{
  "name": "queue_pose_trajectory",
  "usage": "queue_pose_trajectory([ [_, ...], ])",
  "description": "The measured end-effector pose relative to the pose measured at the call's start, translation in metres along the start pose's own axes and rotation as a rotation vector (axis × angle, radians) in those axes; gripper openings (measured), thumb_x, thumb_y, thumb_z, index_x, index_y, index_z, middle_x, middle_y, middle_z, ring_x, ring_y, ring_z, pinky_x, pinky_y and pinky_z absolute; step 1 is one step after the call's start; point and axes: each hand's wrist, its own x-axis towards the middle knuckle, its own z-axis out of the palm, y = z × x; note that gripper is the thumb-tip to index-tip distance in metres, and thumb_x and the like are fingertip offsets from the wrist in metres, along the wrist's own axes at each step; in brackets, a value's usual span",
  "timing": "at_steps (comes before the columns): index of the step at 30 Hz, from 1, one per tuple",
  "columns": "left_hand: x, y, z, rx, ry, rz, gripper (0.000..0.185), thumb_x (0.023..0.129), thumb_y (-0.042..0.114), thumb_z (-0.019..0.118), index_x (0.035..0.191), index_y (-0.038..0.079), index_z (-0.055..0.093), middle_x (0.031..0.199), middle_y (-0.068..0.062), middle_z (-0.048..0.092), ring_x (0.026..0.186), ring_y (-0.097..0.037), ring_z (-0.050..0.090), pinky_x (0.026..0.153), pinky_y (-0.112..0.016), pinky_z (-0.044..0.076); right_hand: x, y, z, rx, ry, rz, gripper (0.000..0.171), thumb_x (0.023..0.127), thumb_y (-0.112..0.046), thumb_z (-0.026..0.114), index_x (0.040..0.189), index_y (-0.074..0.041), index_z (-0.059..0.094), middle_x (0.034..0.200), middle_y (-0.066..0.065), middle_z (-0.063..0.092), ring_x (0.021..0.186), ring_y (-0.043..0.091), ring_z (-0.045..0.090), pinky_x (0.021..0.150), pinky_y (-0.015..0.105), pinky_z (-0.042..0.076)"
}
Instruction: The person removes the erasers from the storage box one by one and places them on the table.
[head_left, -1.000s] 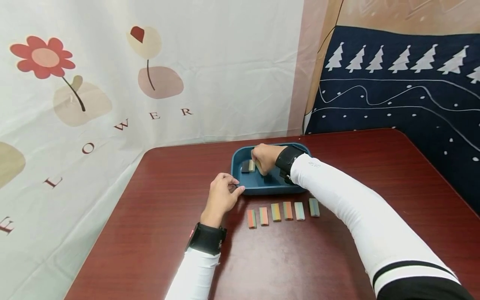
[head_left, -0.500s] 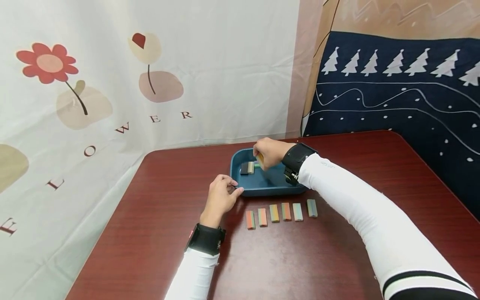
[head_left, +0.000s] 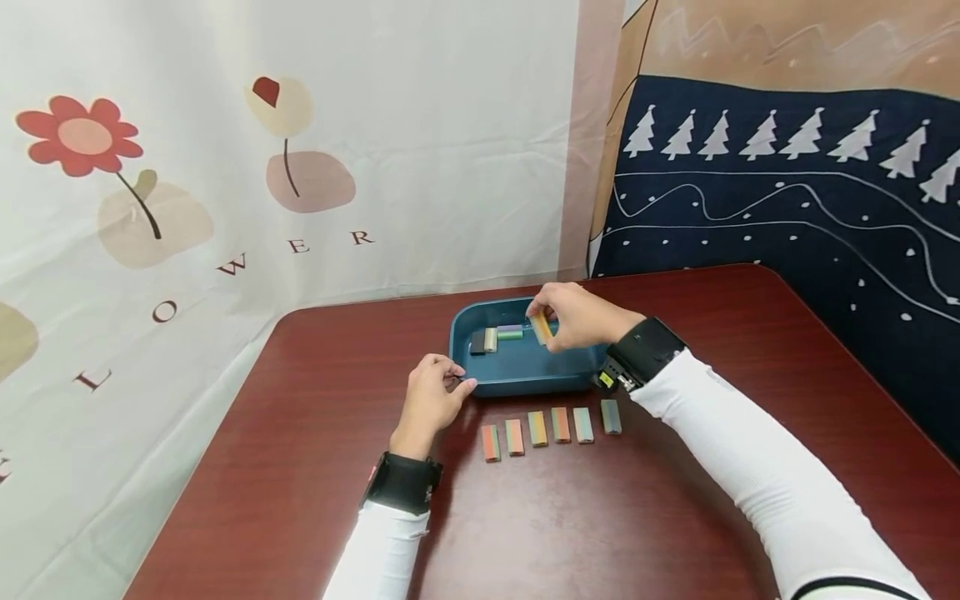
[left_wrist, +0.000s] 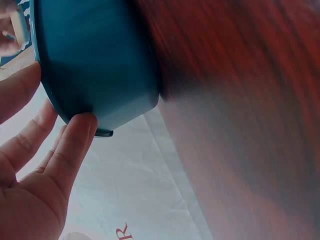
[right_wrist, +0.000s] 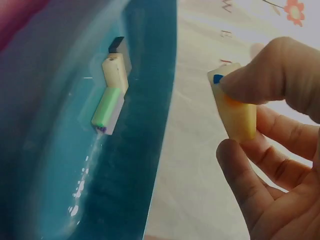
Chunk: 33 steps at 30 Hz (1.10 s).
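A dark teal tray stands near the table's far edge. My left hand pinches its rim at the near left corner, thumb and fingertips on the edge in the left wrist view. Above the tray, my right hand holds a small yellow block with a blue mark between thumb and fingertips. Inside the tray, along the left part, lie a black block, a cream block and a green-and-purple block. They sit close together in a line.
In front of the tray, several two-tone blocks form a row on the reddish-brown table, from an orange-green block to a grey-blue block. A white flower-print cloth and a navy tree-print cloth hang behind.
My right hand has risen from inside the tray and shifted right with the yellow block, uncovering the green-and-purple block. The left hand stays on the rim. The head view has shifted slightly.
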Motion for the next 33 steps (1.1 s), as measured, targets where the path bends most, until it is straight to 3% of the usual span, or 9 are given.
queue_pose_trajectory([
  [10, -0.002, -0.004, 0.001, -0.002, -0.005, -0.017, 0.018, 0.088, 0.020, 0.074, 0.094, 0.004, 0.069, 0.108, -0.010, 0.055, 0.096, -0.024, 0.064, 0.084, -0.036, 0.054, -0.059, 0.012, 0.009, 0.060, 0.155, -0.007, 0.045, 0.072, -0.010, 0.085, 0.111, 0.000, 0.065, 0.108, 0.008, 0.061, 0.092, 0.021, 0.062, 0.080, 0.037, 0.055],
  [19, -0.003, -0.005, 0.002, -0.008, -0.001, -0.015, 0.020, 0.089, 0.020, 0.074, 0.097, 0.002, 0.069, 0.109, -0.011, 0.055, 0.095, -0.024, 0.064, 0.084, -0.037, 0.054, -0.109, 0.025, 0.016, 0.059, 0.220, 0.036, 0.045, 0.069, -0.012, 0.088, 0.107, -0.006, 0.066, 0.102, 0.000, 0.061, 0.088, 0.016, 0.062, 0.076, 0.031, 0.056],
  [25, -0.002, -0.003, 0.003, -0.009, -0.007, -0.011, 0.018, 0.088, 0.020, 0.074, 0.095, 0.004, 0.069, 0.110, -0.011, 0.055, 0.095, -0.024, 0.064, 0.083, -0.036, 0.054, -0.133, 0.034, 0.017, 0.128, 0.179, 0.122, 0.045, 0.067, -0.011, 0.089, 0.105, -0.008, 0.065, 0.098, -0.002, 0.061, 0.088, 0.015, 0.060, 0.078, 0.028, 0.056],
  [33, 0.001, -0.002, -0.002, 0.007, 0.000, 0.027, 0.018, 0.087, 0.018, 0.075, 0.093, 0.003, 0.069, 0.107, -0.011, 0.056, 0.093, -0.025, 0.064, 0.083, -0.037, 0.054, -0.141, 0.047, 0.024, 0.126, 0.075, 0.213, 0.046, 0.068, -0.017, 0.089, 0.104, -0.005, 0.064, 0.092, 0.000, 0.060, 0.085, 0.015, 0.061, 0.075, 0.028, 0.055],
])
